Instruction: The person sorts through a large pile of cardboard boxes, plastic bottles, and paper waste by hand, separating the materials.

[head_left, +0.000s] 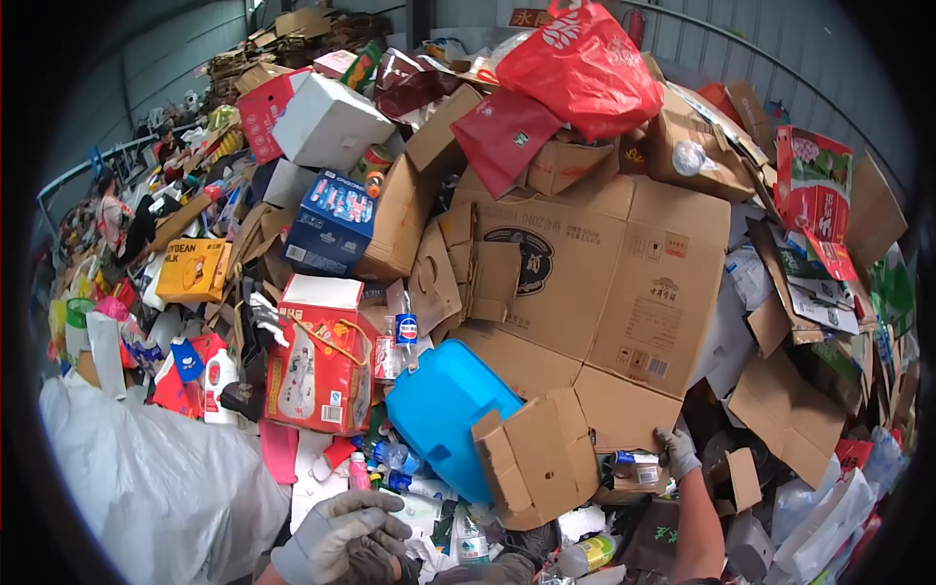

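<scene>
The head view looks onto a tall heap of mixed refuse, with the person's two gloved hands low in front of it. The right hand grasps the lower edge of a large brown carton, its fingers at the corner of the bottom flap. The carton stands opened out and tilted against the middle of the heap, printed side facing the person (a round black emblem shows near its left edge). The left hand holds nothing visible; its fingers are loosely bent and point toward the right, near plastic bottles. Between the hands lie a bright blue tub, tipped over, and a smaller brown box overlapping its lower right side. Left of the tub sits a red box with a yellow cord handle. A red bag tops the pile above the carton, and a big white sack bulges at lower left.
</scene>
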### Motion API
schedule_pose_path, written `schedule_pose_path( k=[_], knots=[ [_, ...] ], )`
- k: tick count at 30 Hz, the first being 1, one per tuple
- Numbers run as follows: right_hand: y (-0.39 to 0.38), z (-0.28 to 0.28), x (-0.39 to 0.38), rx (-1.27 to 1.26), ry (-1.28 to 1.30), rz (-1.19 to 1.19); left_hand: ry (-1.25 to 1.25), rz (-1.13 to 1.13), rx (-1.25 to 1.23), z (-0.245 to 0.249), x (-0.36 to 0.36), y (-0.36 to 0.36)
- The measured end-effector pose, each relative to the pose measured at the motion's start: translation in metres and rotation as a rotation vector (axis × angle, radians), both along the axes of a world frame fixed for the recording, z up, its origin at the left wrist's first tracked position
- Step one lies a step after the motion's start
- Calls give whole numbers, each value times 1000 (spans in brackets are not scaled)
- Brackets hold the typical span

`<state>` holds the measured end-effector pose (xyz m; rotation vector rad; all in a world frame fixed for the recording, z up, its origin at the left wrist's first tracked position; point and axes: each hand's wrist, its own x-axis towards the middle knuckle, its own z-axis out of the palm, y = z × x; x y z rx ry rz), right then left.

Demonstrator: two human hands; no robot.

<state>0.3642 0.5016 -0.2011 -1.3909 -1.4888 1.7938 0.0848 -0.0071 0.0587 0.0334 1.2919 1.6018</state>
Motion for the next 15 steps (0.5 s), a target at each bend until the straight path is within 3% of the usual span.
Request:
schedule_pose_path(
  k=[3, 6, 9, 13, 15],
  knots=[
    [-62, 38, -10, 127, 274, -44, 14, 7, 30, 10, 9, -6],
    [-112, 97, -20, 104, 394, 57, 131, -90, 48, 3, 14, -12],
    [-153, 173, -44, 238, 406, 223, 217, -104, 57, 1, 22, -9],
    [-207, 293, -81, 223, 597, 268, 82, -13, 143, -28, 21, 2],
    [-218, 347, -96, 232, 488, 204, -5, 71, 127, -36, 24, 12]
  ],
)
